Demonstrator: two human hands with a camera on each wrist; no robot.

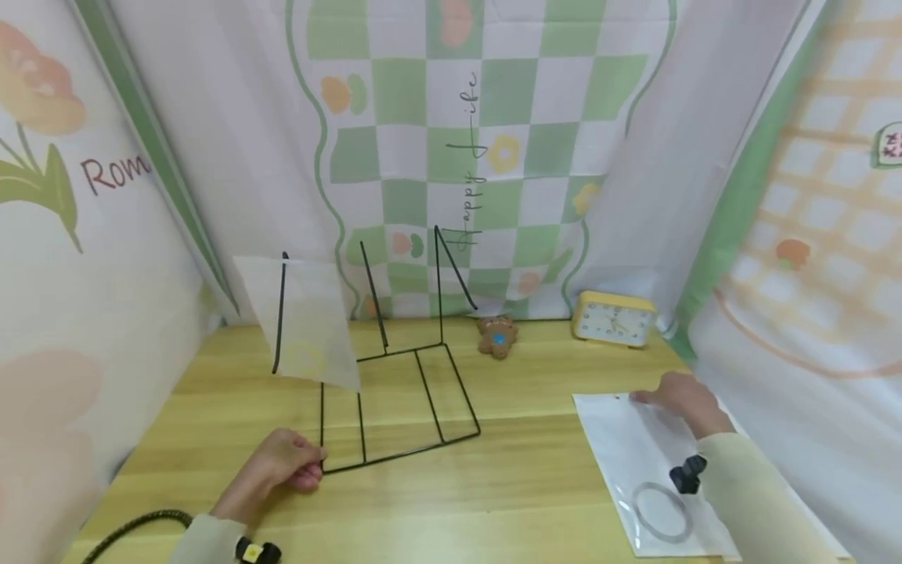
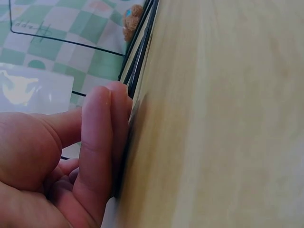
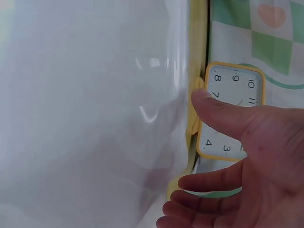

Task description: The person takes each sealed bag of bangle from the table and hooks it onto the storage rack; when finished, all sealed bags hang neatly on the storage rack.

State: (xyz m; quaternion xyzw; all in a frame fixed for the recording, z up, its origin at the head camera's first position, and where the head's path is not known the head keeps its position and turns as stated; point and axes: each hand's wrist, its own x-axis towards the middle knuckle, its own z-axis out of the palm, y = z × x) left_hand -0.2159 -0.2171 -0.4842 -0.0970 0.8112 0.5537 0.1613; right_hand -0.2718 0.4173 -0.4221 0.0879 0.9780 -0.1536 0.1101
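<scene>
A black wire rack (image 1: pixel 402 453) lies on the table, with thin uprights rising from its far side. My left hand (image 1: pixel 285 458) pinches the rack's near left corner between thumb and fingers; the left wrist view has those fingers (image 2: pixel 97 142) close against the black wire. A translucent white sheet (image 1: pixel 303 321) stands at the rack's left side, by an upright wire. To the right lies a flat, glossy white plastic packet (image 1: pixel 634 454) with a pale ring on it. Over its far edge is my right hand (image 1: pixel 683 399), fingers apart and thumb by the edge, gripping nothing.
At the back of the table stand a yellow clock (image 1: pixel 613 319) and a small brown gingerbread-shaped figure (image 1: pixel 497 337). A dark braided cord (image 1: pixel 144 517) curves by the left forearm. Printed cloth (image 1: pixel 493 141) hangs behind and on both sides.
</scene>
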